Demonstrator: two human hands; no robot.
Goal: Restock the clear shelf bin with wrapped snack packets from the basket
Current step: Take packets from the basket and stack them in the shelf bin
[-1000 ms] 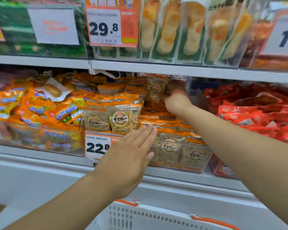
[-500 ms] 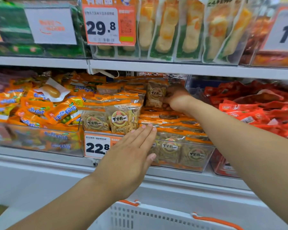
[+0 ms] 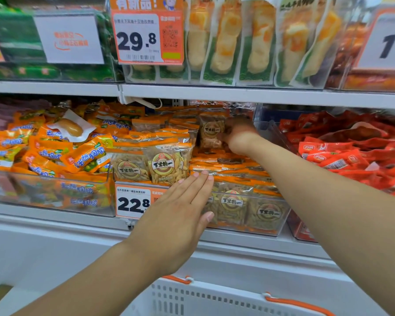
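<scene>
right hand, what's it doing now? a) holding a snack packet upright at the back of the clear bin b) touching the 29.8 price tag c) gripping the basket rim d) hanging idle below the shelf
a: the right hand grips a snack packet standing upright at the back of the clear bin.

Right hand's fingers [image 3: 232, 130] hidden behind packet [image 3: 211, 133] — basket [image 3: 214, 297] cut off below
</scene>
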